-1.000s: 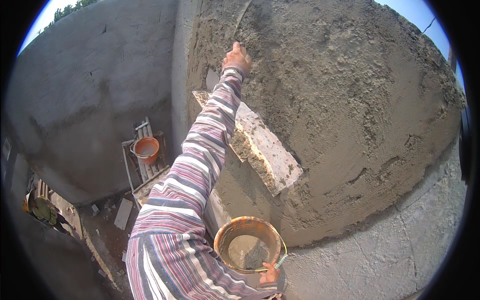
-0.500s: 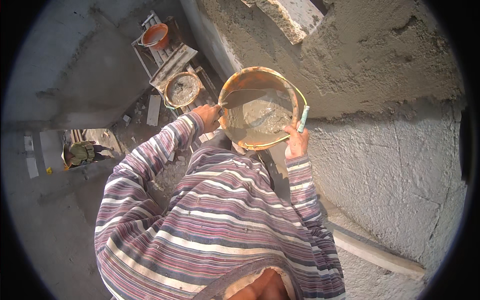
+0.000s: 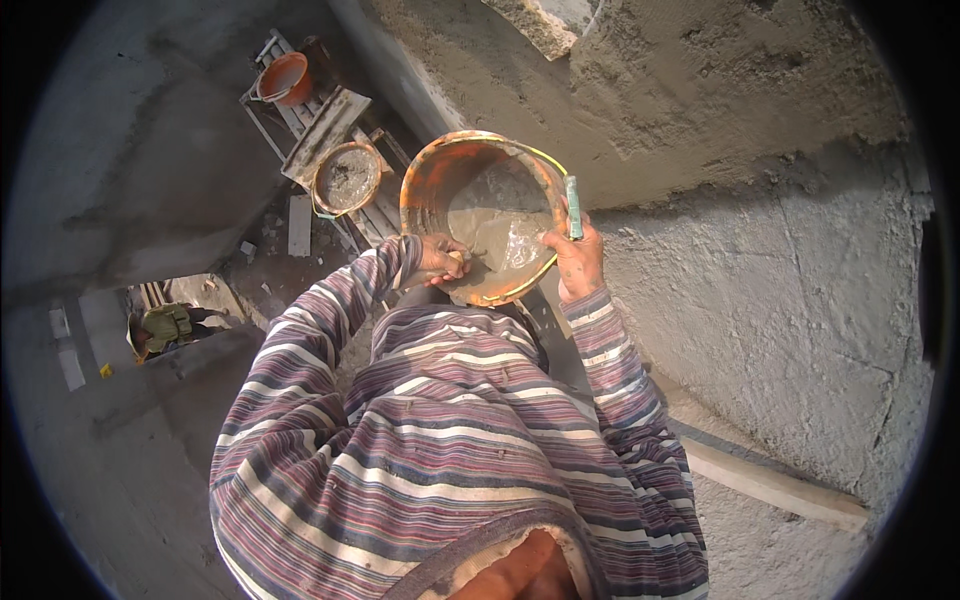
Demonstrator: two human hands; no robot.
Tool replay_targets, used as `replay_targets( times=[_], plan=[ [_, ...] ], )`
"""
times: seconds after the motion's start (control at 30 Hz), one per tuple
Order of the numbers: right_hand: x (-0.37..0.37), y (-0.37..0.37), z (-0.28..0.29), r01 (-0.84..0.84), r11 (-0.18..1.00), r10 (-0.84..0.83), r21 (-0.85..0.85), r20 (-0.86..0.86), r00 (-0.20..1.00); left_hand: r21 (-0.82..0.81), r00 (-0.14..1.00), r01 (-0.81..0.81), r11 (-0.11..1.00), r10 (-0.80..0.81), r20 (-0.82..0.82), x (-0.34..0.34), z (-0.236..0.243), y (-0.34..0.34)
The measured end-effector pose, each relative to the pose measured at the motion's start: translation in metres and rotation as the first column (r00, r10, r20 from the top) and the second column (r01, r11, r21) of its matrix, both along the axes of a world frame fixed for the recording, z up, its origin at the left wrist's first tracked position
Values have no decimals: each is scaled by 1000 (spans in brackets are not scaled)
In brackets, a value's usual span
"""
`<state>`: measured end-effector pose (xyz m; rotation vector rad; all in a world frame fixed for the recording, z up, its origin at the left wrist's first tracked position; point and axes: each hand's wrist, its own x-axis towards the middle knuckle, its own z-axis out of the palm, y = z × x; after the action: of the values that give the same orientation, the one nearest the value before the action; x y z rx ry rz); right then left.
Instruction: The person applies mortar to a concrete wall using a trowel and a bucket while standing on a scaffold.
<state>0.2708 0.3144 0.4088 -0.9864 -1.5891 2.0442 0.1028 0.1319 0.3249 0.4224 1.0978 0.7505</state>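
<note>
Trainee: What is the state of each hand?

Instructor: The left hand [image 3: 438, 258] is curled around the pale handle of a hand tool [image 3: 457, 257]; its blade cannot be made out. The right hand [image 3: 581, 262] clasps the rim of the orange bucket [image 3: 425, 190], thumb toward the inner side, just below the teal handle sleeve [image 3: 573, 208]. The bucket sits between the two hands.

Trainee: How is the step performed well?

Instructor: The step appears to be working the mortar [image 3: 492, 222]. Brace the rim with the right hand. Drive the tool from the wrist, keep strokes low along the bucket wall, and keep the left knuckles clear of the edge.

Trainee: Which materials are present?

Instructor: Within reach of the grip, the mortar is grey and pasty, with a wet, glossy patch. The bucket is round and smeared with residue. Beyond the right hand stands a rough, pitted grey wall [image 3: 760, 300]. Beyond the left hand, a smaller round bucket [image 3: 318, 187] holds lumpy grey mix beside a weathered plank [image 3: 328, 132]; farther still is a bright orange pail [image 3: 297, 92].
</note>
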Motion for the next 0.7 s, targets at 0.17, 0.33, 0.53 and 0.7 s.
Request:
replay_targets(
  times=[0.17,0.33,0.53,0.7],
  plan=[
    [7,10,-6,67,991,-70,-114,-28,997,74,995,-66,995,60,83,8,6,-21],
    [-1,15,-12,131,976,-111,-175,119,987,109,971,-234,966,226,83,7,20,-29],
    [-4,30,-23,219,933,-214,-285,49,976,168,898,-412,895,368,243,-14,69,-21],
    [-34,33,-46,217,946,-201,-239,89,976,343,630,-777,528,648,428,-87,160,-46]
  ],
)
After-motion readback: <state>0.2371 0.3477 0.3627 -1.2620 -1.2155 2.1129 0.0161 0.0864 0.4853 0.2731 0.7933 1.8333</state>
